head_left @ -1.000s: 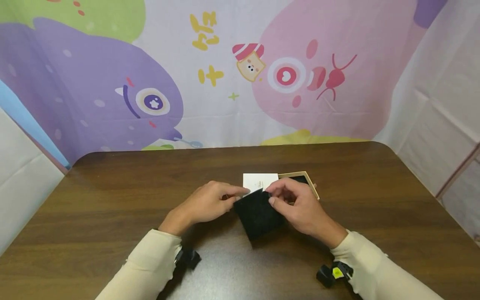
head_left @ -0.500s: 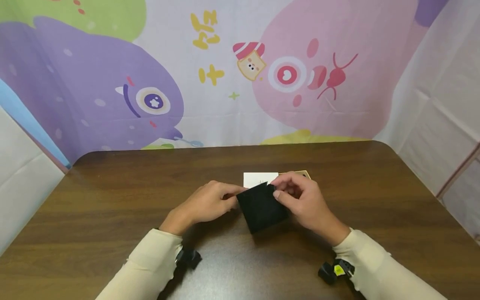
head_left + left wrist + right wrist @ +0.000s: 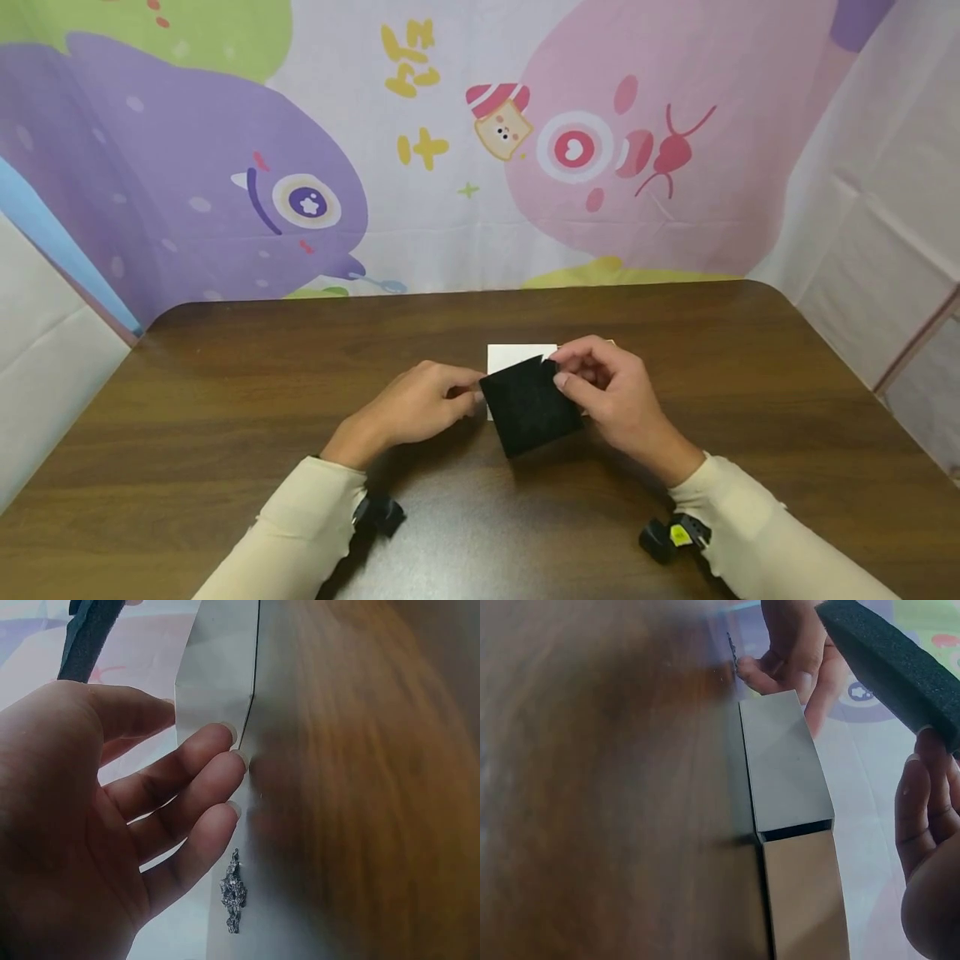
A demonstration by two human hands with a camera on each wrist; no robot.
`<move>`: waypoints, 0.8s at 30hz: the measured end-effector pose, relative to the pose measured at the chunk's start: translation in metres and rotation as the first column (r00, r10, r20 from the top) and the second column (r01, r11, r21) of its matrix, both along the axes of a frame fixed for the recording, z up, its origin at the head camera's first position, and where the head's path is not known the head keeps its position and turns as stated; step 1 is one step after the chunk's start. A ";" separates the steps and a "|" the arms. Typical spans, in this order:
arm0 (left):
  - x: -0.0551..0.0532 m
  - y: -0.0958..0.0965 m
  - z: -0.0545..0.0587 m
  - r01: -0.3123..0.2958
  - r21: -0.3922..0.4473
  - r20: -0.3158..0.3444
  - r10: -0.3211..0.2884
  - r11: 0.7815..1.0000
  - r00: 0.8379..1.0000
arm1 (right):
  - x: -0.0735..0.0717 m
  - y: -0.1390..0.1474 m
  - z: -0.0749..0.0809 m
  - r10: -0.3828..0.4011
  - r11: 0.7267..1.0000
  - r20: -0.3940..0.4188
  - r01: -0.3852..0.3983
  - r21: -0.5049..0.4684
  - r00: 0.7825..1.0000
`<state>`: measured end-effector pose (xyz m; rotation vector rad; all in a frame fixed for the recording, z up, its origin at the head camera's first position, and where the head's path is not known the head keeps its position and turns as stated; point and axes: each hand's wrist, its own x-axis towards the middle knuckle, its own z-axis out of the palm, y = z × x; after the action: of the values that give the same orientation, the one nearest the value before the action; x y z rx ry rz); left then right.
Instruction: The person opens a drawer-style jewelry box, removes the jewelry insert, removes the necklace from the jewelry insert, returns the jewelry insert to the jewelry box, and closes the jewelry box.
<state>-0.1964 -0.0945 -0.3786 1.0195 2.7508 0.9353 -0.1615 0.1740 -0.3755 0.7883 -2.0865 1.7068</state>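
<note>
A square black foam pad [image 3: 531, 408] is pinched at its upper right corner by my right hand [image 3: 611, 392]. It is tilted above the table, with a notch near the pinched corner. In the right wrist view, the foam [image 3: 896, 667] shows its thick edge. My left hand [image 3: 420, 404] rests its fingertips at the left end of a white box sleeve [image 3: 517, 357], its fingers loosely bent. From the sleeve's right end a brown drawer [image 3: 806, 896] sticks out; the foam and right hand mostly hide it in the head view. A silvery chain-like piece [image 3: 233, 892] lies near the left fingertips.
A brown wood-grain table [image 3: 262, 358] spreads around the hands. Behind it hangs a cartoon-printed curtain [image 3: 420, 250]. Both wrists carry black cameras, the left wrist camera [image 3: 381, 515] and the right wrist camera [image 3: 660, 540].
My right hand has lifted the foam pad up and slightly to the right, covering more of the drawer. My left hand stays almost still beside the box.
</note>
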 end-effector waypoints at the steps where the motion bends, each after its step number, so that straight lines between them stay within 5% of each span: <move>1: 0.000 0.000 0.000 0.004 0.003 0.001 -0.004 1.000 1.000 | 0.000 0.000 0.000 -0.002 1.000 -0.001 0.002 0.000 1.000; 16: 0.003 0.002 0.000 -0.006 0.031 0.070 0.004 1.000 0.998 | -0.007 0.009 0.003 -0.071 0.998 -0.045 0.071 -0.004 0.996; 24: 0.002 0.006 0.001 0.018 0.016 0.048 -0.019 1.000 0.999 | -0.008 0.012 0.004 -0.114 0.993 -0.052 0.114 -0.009 0.992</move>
<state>-0.1940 -0.0888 -0.3778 1.0097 2.6947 0.9674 -0.1693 0.1864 -0.3716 0.6902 -2.0498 1.6144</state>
